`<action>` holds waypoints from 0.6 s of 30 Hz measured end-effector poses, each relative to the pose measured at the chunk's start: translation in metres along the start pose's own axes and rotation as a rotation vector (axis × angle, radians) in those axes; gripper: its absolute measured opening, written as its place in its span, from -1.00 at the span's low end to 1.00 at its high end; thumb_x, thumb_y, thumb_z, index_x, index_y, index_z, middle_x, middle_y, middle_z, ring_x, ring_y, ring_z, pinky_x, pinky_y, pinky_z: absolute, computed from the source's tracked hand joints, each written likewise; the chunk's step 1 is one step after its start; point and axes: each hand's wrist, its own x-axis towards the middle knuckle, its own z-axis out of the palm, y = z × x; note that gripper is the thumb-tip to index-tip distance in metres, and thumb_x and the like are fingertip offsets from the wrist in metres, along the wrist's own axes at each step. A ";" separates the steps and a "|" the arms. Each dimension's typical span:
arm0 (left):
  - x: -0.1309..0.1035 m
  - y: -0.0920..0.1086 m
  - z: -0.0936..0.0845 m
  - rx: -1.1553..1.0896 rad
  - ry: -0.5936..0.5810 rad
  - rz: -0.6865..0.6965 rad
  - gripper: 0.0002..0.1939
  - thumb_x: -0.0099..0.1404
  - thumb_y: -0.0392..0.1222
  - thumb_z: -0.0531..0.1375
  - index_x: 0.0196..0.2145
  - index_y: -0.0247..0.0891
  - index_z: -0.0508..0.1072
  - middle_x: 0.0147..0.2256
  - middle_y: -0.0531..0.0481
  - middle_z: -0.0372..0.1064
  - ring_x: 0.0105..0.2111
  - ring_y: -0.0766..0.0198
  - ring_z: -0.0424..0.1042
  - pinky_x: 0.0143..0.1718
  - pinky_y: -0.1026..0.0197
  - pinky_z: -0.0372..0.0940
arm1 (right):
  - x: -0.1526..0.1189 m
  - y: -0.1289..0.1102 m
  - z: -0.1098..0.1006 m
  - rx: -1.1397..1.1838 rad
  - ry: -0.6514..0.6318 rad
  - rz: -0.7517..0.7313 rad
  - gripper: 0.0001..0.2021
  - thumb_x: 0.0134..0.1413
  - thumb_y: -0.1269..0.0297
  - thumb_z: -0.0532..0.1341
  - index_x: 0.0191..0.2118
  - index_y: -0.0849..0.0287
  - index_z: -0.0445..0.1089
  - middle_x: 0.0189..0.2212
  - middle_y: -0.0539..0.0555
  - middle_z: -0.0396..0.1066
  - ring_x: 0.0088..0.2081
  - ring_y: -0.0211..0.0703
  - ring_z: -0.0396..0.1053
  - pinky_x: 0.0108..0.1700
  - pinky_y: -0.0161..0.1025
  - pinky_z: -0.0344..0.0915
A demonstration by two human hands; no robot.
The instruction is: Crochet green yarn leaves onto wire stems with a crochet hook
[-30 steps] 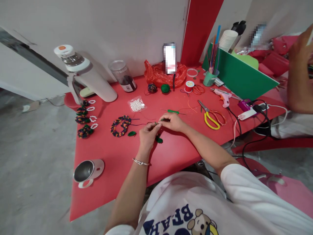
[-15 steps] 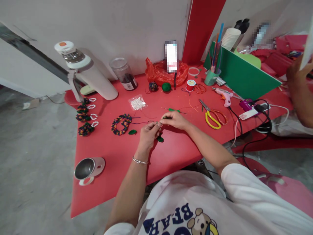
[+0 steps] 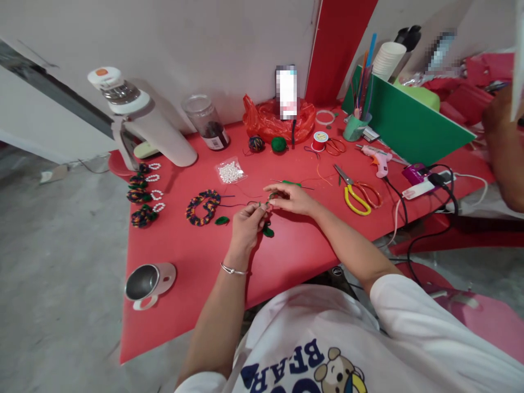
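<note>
My left hand [image 3: 247, 222] pinches a small piece of green yarn work [image 3: 268, 231], which hangs below its fingertips over the red table [image 3: 196, 295]. Touching or almost touching those fingertips is my right hand [image 3: 290, 200], its fingers bent together around something dark green, too small to make out. A green leaf-shaped piece [image 3: 221, 221] lies left of my left hand. Beside it rests a ruffled multicoloured yarn loop [image 3: 203, 208] with loose strands. A green-handled hook [image 3: 291, 184] lies just beyond my right hand.
Scissors [image 3: 355, 196], a glue gun [image 3: 379, 160] and a power strip [image 3: 426, 188] are at right. Yarn balls [image 3: 279, 144] and a bead bag [image 3: 231, 172] lie beyond my hands. A mug [image 3: 150, 285] and a bottle [image 3: 159, 134] stand at left. Another person's arm [image 3: 505, 153] shows at far right.
My right hand's fingers have lifted and spread slightly to the left over the pinched work. My left hand has barely moved.
</note>
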 end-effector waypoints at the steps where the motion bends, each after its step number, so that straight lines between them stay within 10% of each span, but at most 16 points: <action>1: 0.001 0.000 -0.001 -0.004 0.003 0.000 -0.66 -0.06 -0.05 0.48 -0.51 -0.31 0.47 -0.60 0.07 0.37 -0.72 0.54 0.12 -0.72 0.43 -0.09 | 0.000 0.000 0.000 -0.085 0.013 -0.035 -0.57 0.14 0.32 0.31 0.14 0.14 0.48 -0.04 0.14 0.56 -0.08 -0.14 0.50 0.06 -0.12 0.43; 5: 0.003 -0.001 -0.001 -0.011 0.023 0.003 -0.69 -0.05 -0.08 0.46 -0.56 -0.32 0.45 -0.61 0.08 0.35 -0.75 0.56 0.08 -0.74 0.41 -0.11 | -0.003 -0.005 0.002 -0.421 0.249 -0.162 -0.52 0.07 0.46 0.26 0.14 0.12 0.50 0.10 0.19 0.51 0.07 -0.01 0.46 0.27 0.01 0.30; 8: 0.004 -0.001 -0.001 -0.007 0.035 -0.011 -0.69 -0.04 -0.09 0.45 -0.58 -0.31 0.43 -0.63 0.07 0.35 -0.77 0.56 0.05 -0.75 0.39 -0.13 | -0.007 -0.013 0.005 -0.331 0.403 -0.067 -0.70 0.11 0.42 0.21 -0.05 0.16 0.56 -0.21 0.14 0.58 -0.22 -0.11 0.50 0.01 -0.10 0.42; 13: 0.004 -0.002 0.000 -0.009 0.024 0.011 -0.69 -0.01 -0.09 0.45 -0.57 -0.31 0.44 -0.62 0.07 0.36 -0.76 0.55 0.08 -0.75 0.39 -0.11 | -0.010 -0.021 0.011 0.010 -0.061 0.304 -0.77 0.12 0.33 0.17 -0.46 0.19 0.55 -0.63 0.01 0.44 -0.53 -0.23 0.39 -0.38 -0.27 0.31; 18: 0.003 -0.002 0.002 -0.007 0.025 0.013 -0.66 -0.04 -0.06 0.48 -0.53 -0.31 0.46 -0.62 0.08 0.37 -0.75 0.55 0.09 -0.73 0.40 -0.10 | -0.005 -0.020 0.019 0.304 0.030 0.383 -0.81 0.03 0.41 0.17 -0.38 0.20 0.58 -0.58 -0.05 0.44 -0.59 -0.36 0.21 -0.49 -0.33 0.15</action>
